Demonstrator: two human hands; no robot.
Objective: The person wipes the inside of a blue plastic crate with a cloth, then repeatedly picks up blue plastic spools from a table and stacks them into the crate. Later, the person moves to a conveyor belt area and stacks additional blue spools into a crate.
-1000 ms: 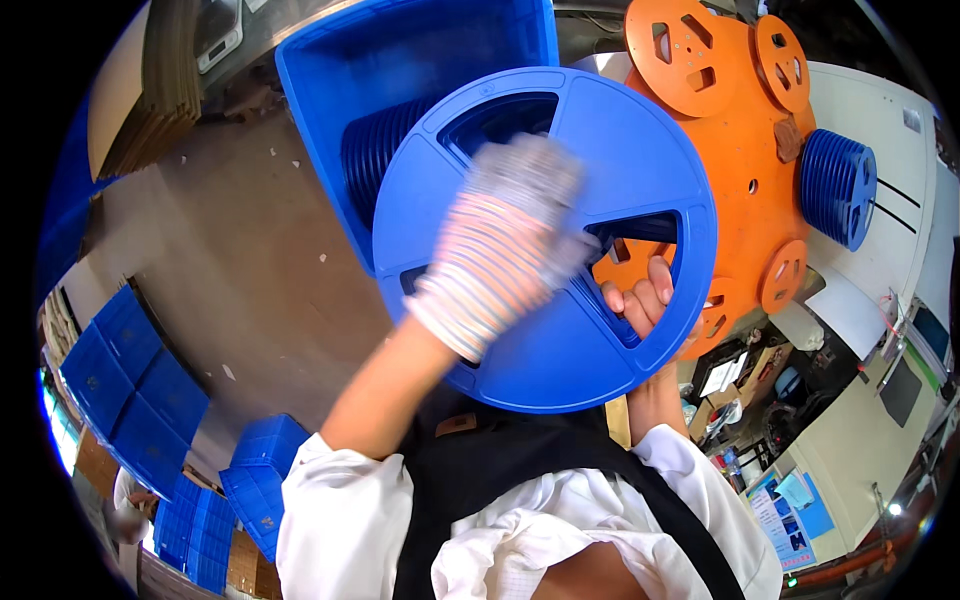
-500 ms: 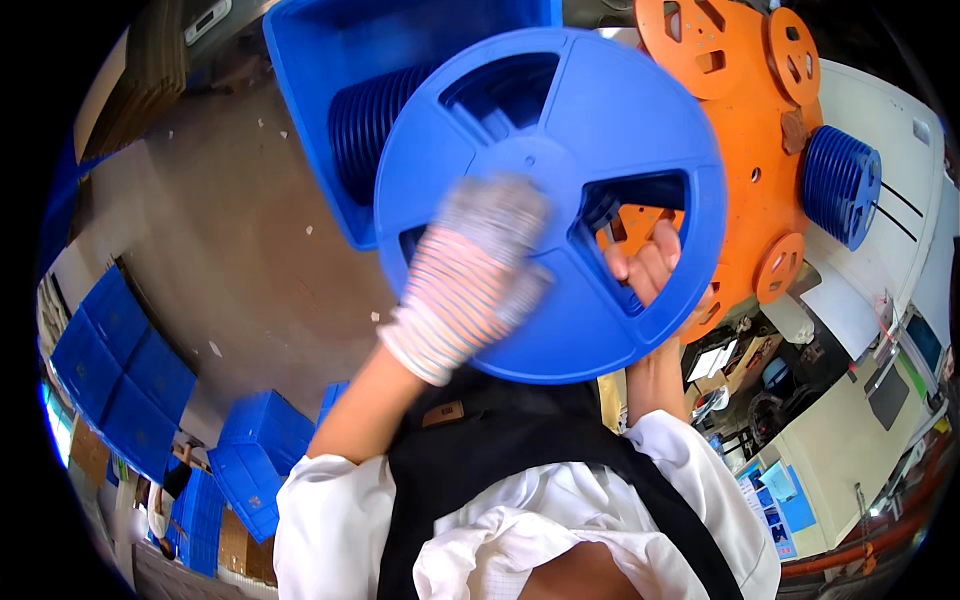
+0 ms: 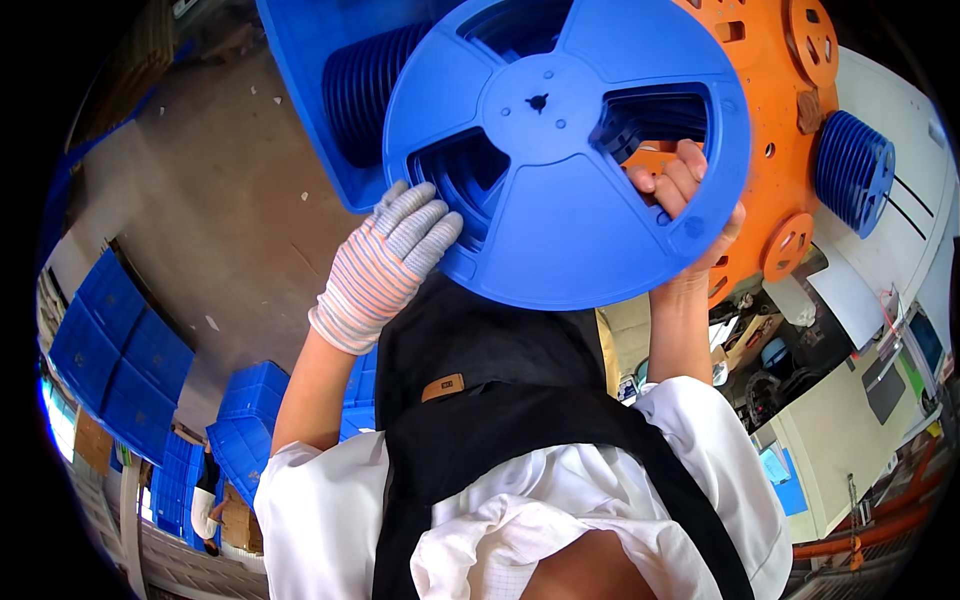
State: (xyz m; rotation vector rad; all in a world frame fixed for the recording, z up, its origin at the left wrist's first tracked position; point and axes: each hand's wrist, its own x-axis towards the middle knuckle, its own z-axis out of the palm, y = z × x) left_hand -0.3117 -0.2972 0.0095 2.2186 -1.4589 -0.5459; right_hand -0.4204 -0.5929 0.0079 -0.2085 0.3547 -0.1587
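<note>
Blue plastic reel [image 3: 560, 145], round with wedge-shaped cutouts and a small keyed centre hole, is held up in front of the person's black apron [image 3: 480, 420]. The bare right hand [image 3: 682, 183] is clamped on its right side, fingers curled through a cutout near the rim. The left hand [image 3: 385, 260], in a striped knit glove [image 3: 362, 288], is at the left rim with its fingers extended and close together, gripping nothing; whether the fingertips touch the reel, I cannot tell. The two hands are well apart. Behind the reel, to the left, a row of blue reels [image 3: 368, 95] lies in a blue crate [image 3: 292, 100]. To the right is a large orange disc [image 3: 775, 195], with another stack of blue reels [image 3: 850, 175] beyond it
</note>
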